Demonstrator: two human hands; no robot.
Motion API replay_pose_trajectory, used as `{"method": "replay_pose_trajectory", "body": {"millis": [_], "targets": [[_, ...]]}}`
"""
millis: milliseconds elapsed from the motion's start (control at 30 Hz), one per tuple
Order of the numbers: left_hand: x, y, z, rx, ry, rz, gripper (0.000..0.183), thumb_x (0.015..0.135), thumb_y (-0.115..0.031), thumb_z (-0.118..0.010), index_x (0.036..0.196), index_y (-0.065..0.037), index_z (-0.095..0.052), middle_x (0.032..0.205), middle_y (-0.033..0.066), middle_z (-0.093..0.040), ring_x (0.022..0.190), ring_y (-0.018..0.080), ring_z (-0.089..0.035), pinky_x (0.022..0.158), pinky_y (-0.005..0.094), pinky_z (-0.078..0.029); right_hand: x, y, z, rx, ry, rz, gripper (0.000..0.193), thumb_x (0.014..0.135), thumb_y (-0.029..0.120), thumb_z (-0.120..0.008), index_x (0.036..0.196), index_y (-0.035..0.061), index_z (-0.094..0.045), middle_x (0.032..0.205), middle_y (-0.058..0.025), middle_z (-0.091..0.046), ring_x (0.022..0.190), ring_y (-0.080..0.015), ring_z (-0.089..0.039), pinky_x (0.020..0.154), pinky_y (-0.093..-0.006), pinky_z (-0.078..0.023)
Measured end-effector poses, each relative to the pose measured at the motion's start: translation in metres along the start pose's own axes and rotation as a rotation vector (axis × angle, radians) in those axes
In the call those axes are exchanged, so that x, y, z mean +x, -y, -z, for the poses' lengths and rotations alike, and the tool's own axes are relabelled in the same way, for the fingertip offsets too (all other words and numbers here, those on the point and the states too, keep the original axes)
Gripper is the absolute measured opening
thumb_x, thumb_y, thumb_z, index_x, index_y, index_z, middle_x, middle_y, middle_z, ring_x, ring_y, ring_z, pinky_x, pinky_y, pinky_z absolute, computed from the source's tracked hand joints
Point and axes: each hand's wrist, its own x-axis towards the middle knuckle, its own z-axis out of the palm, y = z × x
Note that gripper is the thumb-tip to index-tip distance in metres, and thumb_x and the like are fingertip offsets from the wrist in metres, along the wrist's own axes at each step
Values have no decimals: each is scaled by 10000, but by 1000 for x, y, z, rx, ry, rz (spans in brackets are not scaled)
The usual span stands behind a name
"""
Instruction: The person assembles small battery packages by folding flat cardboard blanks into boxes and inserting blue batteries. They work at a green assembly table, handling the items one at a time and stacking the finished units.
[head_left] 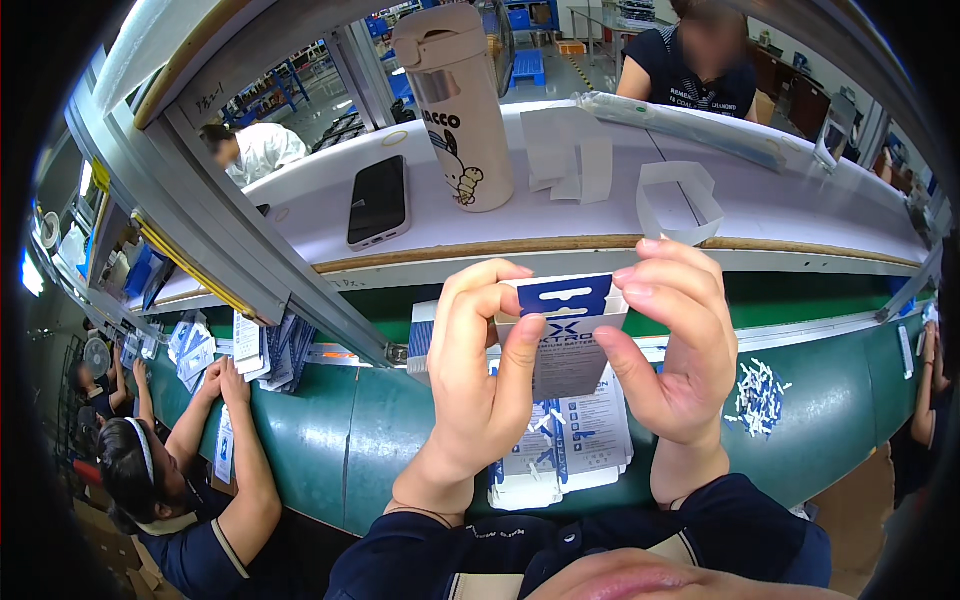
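A small blue-and-grey carton [570, 370] with a hang-hole tab stands upright between my hands, above the green bench. My left hand [475, 370] grips its left side, thumb on the front and fingers bent behind. At the right side, my right hand [685, 350] pinches the edge, fingertips by the top corner and thumb lower down. Below lies a stack of flat printed cartons [600, 440], with small white and blue pieces [543, 445] scattered over it. Another pile of such pieces [760, 400] sits on the bench to the right. Behind my left hand a pale box [420, 340] is partly hidden.
On the white shelf ahead are a cream tumbler [470, 120], a black phone [380, 200], a paper loop [680, 205] and a long plastic-wrapped bundle [690, 130]. A metal post [270, 230] rises at left. Beyond it, a co-worker's hands [225, 382] touch piled cartons [290, 350].
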Motion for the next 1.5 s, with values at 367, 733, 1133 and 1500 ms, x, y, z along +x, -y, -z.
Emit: {"method": "replay_pose_trajectory", "body": {"millis": [367, 733, 1133, 1500], "targets": [[-2, -5, -2, -129, -14, 128, 81, 955, -32, -515, 1023, 8, -497, 1182, 123, -488, 1002, 122, -492, 884, 257, -401, -1, 0, -2, -63, 39, -20, 286, 706, 23, -744, 984, 82, -711, 972, -88, -648, 966, -298, -584, 890, -422, -464], [2, -8, -1, -125, 40, 79, 107, 890, -21, -611, 982, 16, -571, 1104, 162, -555, 919, 183, -577, 718, 257, -487, 0, 1, -3, 118, 111, -133, 285, 700, -33, -722, 967, 67, -733, 891, -78, -659, 973, -310, -594, 856, -398, -492], [1, -3, 5, -214, 64, 66, 118, 803, -5, -709, 866, 30, -616, 1085, 171, -573, 964, 213, -587, 801, 293, -485, -2, -1, -3, 123, 119, -154, 278, 706, -11, -727, 948, 123, -755, 863, -39, -652, 908, -248, -574, 957, -464, -427], [1, -5, 5, -343, 63, 309, 137, 825, -8, -696, 938, 37, -631, 1168, 121, -466, 1027, 165, -541, 855, 277, -467, -3, -6, -9, 98, 130, -160, 293, 726, -17, -719, 996, 97, -733, 872, -56, -640, 904, -255, -579, 955, -467, -424]]}}
